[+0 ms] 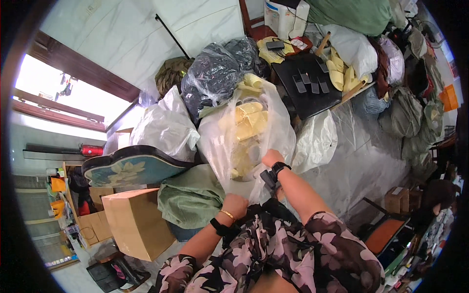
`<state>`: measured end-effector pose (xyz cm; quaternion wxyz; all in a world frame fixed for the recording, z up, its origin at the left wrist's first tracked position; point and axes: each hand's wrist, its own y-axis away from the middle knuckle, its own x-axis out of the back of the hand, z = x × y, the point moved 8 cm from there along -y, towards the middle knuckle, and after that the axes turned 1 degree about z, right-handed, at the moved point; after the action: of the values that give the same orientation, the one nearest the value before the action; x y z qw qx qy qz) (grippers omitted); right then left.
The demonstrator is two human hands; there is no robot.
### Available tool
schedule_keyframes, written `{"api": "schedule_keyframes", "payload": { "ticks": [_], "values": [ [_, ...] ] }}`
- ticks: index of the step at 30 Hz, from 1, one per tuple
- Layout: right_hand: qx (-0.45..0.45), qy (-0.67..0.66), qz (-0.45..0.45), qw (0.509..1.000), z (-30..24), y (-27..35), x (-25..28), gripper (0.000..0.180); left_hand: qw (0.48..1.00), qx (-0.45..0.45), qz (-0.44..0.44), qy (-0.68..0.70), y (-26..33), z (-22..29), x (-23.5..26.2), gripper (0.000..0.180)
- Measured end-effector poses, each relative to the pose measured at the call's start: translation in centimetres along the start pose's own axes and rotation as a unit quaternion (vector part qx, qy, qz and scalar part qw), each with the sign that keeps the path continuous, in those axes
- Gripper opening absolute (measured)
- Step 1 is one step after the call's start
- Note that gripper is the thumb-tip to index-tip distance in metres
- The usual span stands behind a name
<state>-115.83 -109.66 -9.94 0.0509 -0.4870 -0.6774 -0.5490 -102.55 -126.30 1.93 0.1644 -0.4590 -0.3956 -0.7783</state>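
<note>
In front of me stands a large clear plastic bag (210, 139) with yellow slippers (251, 124) inside, seen partly through the film. My left hand (235, 205) is closed in a fist on the bag's near edge. Further up and to the right, my right hand (272, 157) is also closed, gripping the film at the bag's near right side. The bag's mouth is spread between my hands and the far side. A black device is strapped on each wrist.
Right of the bag, a black board (305, 90) carries several small dark rectangular pieces beside more yellow slippers (337, 68). Black plastic sacks (212, 73) stand behind. To the left are a white sack (163, 124), a flower-painted board (132, 168), green cloth (190, 195) and a cardboard box (134, 222).
</note>
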Motion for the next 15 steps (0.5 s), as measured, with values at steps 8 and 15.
{"api": "schedule_keyframes", "payload": {
  "ticks": [8,15],
  "values": [
    [0.209,0.110,-0.036,0.971,14.5,16.5,-6.7,0.026,0.991,0.071,-0.060,0.093,5.9,2.6,-4.9,0.030],
    [0.112,-0.035,-0.051,0.992,23.5,18.8,-7.9,0.028,0.938,0.156,0.167,0.260,-4.3,-6.1,1.8,0.063]
  ]
}}
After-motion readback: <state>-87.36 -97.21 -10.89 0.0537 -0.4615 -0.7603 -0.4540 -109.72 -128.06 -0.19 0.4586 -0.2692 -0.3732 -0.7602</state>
